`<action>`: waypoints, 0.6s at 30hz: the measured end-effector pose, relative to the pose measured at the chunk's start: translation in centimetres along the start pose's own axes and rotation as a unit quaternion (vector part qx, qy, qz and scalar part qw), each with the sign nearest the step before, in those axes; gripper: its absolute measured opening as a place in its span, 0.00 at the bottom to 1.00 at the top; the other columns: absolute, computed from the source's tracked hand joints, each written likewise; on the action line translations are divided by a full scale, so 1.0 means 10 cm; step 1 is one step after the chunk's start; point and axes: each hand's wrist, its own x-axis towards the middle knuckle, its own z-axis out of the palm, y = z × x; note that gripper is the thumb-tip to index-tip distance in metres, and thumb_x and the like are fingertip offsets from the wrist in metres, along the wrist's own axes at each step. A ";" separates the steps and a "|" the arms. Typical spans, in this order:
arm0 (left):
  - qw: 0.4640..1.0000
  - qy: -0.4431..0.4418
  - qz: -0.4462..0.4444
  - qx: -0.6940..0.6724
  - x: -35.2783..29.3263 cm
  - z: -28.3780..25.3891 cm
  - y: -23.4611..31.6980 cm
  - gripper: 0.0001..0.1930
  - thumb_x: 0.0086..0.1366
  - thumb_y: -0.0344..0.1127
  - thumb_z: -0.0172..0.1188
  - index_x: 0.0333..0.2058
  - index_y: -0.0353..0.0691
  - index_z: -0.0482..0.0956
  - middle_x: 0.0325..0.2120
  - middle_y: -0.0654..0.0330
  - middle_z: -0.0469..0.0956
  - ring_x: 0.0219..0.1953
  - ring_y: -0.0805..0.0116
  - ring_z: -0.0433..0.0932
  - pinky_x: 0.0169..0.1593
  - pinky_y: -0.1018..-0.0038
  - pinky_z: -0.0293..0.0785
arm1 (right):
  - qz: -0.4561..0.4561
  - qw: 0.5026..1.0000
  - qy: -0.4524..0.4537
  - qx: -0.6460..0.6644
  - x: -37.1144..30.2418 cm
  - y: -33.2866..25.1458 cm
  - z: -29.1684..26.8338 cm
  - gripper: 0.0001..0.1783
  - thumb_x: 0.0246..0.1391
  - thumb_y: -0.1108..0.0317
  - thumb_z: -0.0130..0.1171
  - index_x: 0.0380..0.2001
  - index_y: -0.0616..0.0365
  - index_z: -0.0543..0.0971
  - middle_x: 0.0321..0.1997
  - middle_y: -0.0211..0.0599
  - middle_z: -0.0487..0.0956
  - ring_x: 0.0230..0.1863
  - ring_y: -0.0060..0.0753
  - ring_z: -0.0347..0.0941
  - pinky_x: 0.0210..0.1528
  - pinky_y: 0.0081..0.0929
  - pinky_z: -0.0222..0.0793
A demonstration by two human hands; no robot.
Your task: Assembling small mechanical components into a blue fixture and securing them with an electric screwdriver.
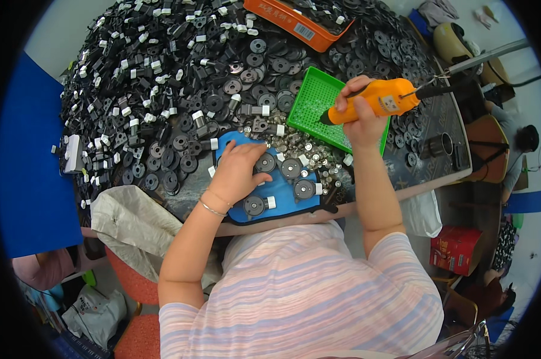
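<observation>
My right hand (365, 119) is wrapped round an orange electric screwdriver (383, 100), raised above a green perforated tray (318, 90); its dark tip points down and left. My left hand (237, 170) rests on a blue mat (285, 200). Its thumb and fingers close round the edge of a black round part (266, 162). On the mat beside it lie several more assembled black discs, such as one with a white end (254, 206) and another (304, 189). Small silvery metal pieces (309, 146) are scattered between mat and tray.
A large heap of black parts with white tips (145, 66) covers the left of the table; black discs (357, 63) pile up at the back. An orange bin (300, 27) stands at the far side. A metal cup (439, 145) is at right. Other people sit nearby.
</observation>
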 end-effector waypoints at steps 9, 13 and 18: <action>1.000 -0.008 -0.016 0.020 0.02 0.01 0.00 0.27 0.44 0.40 0.71 0.45 0.40 0.76 0.42 0.57 0.77 0.49 0.58 0.73 0.62 0.55 0.56 | 0.004 1.000 -0.017 0.020 0.04 0.15 0.20 0.09 0.47 0.78 0.57 0.34 0.64 0.72 0.30 0.38 0.73 0.24 0.24 0.71 0.29 0.20 0.68; 1.000 -0.016 -0.015 0.014 0.03 0.01 0.00 0.27 0.44 0.38 0.71 0.45 0.40 0.76 0.43 0.57 0.77 0.49 0.58 0.73 0.62 0.55 0.56 | 0.016 1.000 -0.013 0.015 0.05 0.19 0.22 0.09 0.46 0.80 0.57 0.32 0.63 0.72 0.29 0.37 0.74 0.23 0.23 0.71 0.28 0.19 0.68; 1.000 -0.013 -0.009 -0.019 0.05 0.05 -0.02 0.27 0.43 0.36 0.71 0.45 0.39 0.76 0.43 0.56 0.77 0.50 0.57 0.73 0.63 0.56 0.55 | 0.024 1.000 -0.007 0.016 0.06 0.19 0.24 0.08 0.46 0.80 0.57 0.31 0.63 0.72 0.27 0.35 0.74 0.23 0.23 0.71 0.27 0.19 0.68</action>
